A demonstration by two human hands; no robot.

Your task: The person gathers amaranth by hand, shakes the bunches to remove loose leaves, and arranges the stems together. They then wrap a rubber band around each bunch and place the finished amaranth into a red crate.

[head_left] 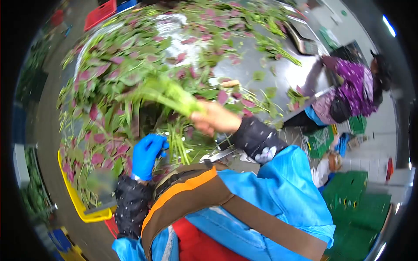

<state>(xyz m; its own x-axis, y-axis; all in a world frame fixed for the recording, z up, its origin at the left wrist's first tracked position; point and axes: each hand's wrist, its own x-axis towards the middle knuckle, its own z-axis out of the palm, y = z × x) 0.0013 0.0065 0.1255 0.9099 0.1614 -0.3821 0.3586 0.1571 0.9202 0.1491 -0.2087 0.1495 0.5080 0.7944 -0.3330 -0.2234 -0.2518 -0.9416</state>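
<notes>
My right hand (pixel 216 118), bare, is closed around the pale stem ends of a bunch of leafy greens (pixel 167 92). The bunch points left over the heap and is blurred by motion. Lower left is my left hand (pixel 149 153) in a blue glove, its fingers curled in; whatever they may hold is hidden. Just right of the glove lie loose green stems (pixel 177 145). Green and purple-red leaves (pixel 106 78) are heaped widely over the metal table (pixel 283 71).
A yellow crate (pixel 93 216) with leaves is at the table's left edge. A scale-like device (pixel 303 41) sits at the far right. Another person in a purple patterned top (pixel 355 82) stands at the right side. Green crates (pixel 346 189) are stacked lower right; a red crate (pixel 101 14) is at the back.
</notes>
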